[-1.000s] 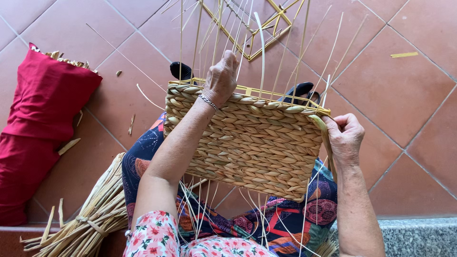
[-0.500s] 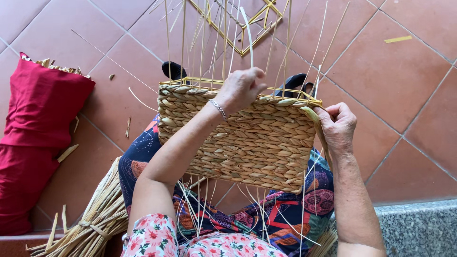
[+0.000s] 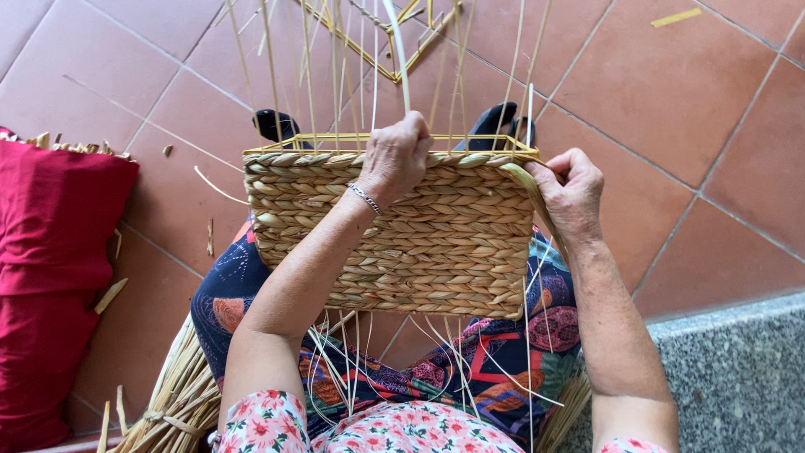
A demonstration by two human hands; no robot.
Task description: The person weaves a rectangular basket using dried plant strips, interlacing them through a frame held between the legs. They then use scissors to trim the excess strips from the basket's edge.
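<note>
A half-woven straw basket (image 3: 436,243) rests on my lap, its braided side facing me and thin upright reeds (image 3: 335,67) rising from its yellow wire rim. My left hand (image 3: 396,159), a thin bracelet on its wrist, is closed over the top edge at the middle and pinches a pale reed. My right hand (image 3: 572,191) grips the weaving strand (image 3: 530,189) at the basket's top right corner. Loose reed ends hang below the basket across my patterned skirt (image 3: 503,369).
A red cloth bag (image 3: 50,277) holding straw lies on the terracotta tile floor at the left. A bundle of straw (image 3: 176,403) leans beside my left leg. A grey stone ledge (image 3: 738,369) runs at the lower right. Straw scraps dot the tiles.
My left hand has come down from above the rim and closed on the basket's top edge. My right hand has kept its hold at the right corner.
</note>
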